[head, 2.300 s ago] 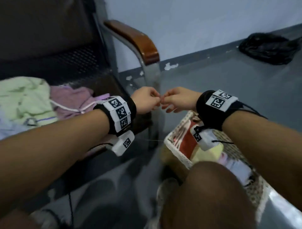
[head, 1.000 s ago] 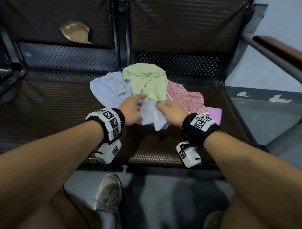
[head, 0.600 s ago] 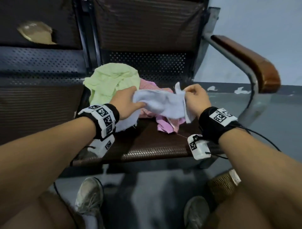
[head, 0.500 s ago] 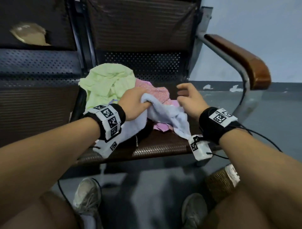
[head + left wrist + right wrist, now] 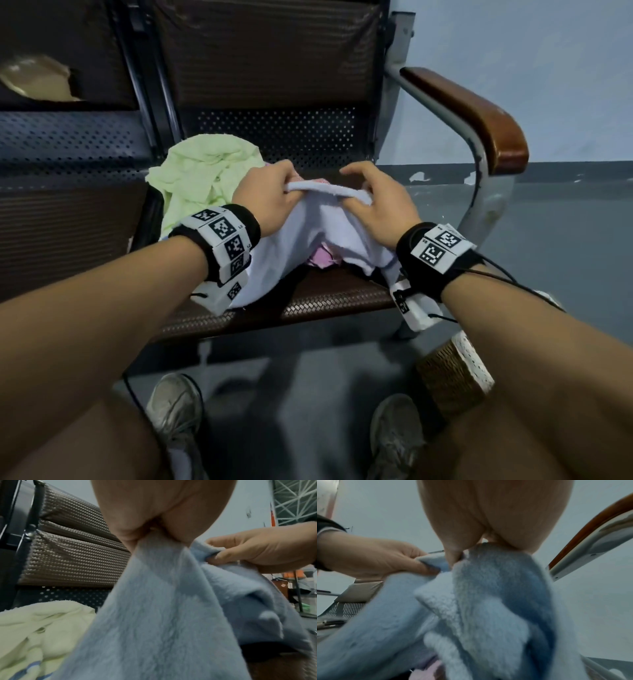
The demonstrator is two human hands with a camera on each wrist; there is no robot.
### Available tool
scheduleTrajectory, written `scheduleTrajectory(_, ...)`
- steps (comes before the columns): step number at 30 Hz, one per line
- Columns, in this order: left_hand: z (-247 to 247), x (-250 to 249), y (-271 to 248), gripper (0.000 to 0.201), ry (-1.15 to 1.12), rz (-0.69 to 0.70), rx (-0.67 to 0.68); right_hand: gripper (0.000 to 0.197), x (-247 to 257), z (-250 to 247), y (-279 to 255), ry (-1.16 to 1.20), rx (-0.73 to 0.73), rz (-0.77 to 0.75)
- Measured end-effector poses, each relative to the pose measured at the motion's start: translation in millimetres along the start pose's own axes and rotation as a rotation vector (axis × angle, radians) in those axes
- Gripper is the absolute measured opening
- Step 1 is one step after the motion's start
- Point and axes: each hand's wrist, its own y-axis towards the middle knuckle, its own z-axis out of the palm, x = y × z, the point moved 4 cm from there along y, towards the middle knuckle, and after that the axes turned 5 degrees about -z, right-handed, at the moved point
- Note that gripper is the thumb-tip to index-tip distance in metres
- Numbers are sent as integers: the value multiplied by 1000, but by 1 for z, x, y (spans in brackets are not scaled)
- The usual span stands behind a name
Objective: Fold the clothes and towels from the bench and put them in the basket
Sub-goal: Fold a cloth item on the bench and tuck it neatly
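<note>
A pale blue towel (image 5: pixel 301 236) hangs over the front of the brown bench seat (image 5: pixel 329 301), held up by its top edge. My left hand (image 5: pixel 265 197) grips the left end of that edge, and my right hand (image 5: pixel 371 205) pinches the right end with thumb and fingers. The wrist views show the same blue towel (image 5: pixel 154 615) (image 5: pixel 479 615) hanging below each pinch. A light green cloth (image 5: pixel 202 174) lies heaped behind my left hand. Pink clothes (image 5: pixel 322 257) peek out under the towel. A corner of the wicker basket (image 5: pixel 455 373) shows on the floor by my right forearm.
The bench's wooden armrest (image 5: pixel 476 113) on a metal frame stands to the right of my hands. The woven backrest (image 5: pixel 267 51) rises behind the pile. My two shoes (image 5: pixel 174 411) rest on the grey floor below the seat.
Half a second ago my right hand hovered free above the towel while the left held it alone. Now the right hand has taken the towel's edge and both hands hold it up.
</note>
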Motion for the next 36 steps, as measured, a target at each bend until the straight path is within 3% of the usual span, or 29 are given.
scheduleTrajectory(2,-2,-2,2,36,-83,-51,-1,23,0,2,0,-62,31,-13)
scheduleTrajectory(5,-4,-5,3,53,-158,-160,18,18,7,2,1,44,-6,-38)
scheduleTrajectory(8,-4,1,8,52,-62,-302,116,13,11,-7,6,166,-159,13)
scheduleTrajectory(10,-6,12,12,51,-87,-453,142,12,15,-9,6,185,-146,-9)
scheduleTrajectory(12,-9,18,16,50,-232,-563,152,27,22,-5,3,199,-53,-62)
scheduleTrajectory(15,-7,17,20,37,-677,-604,116,42,32,3,-1,182,129,-115)
scheduleTrajectory(17,-7,7,21,22,-930,-596,104,45,36,12,-4,134,276,-112)
scheduleTrajectory(21,-12,-10,22,24,-1205,-503,26,42,32,32,-13,-141,591,10)
scheduleTrajectory(23,-14,-15,19,18,-1157,-475,-8,38,29,27,-11,-159,519,125)
scheduleTrajectory(26,-12,-30,13,21,-1184,-479,48,22,31,20,-2,51,283,226)
scheduleTrajectory(31,-6,-56,3,25,-1188,-429,216,37,30,30,7,203,118,318)
scheduleTrajectory(33,-9,-55,4,26,-1184,-381,187,32,21,33,13,298,31,402)
scheduleTrajectory(36,-16,-36,11,25,-1101,-381,23,32,14,34,17,629,-116,508)
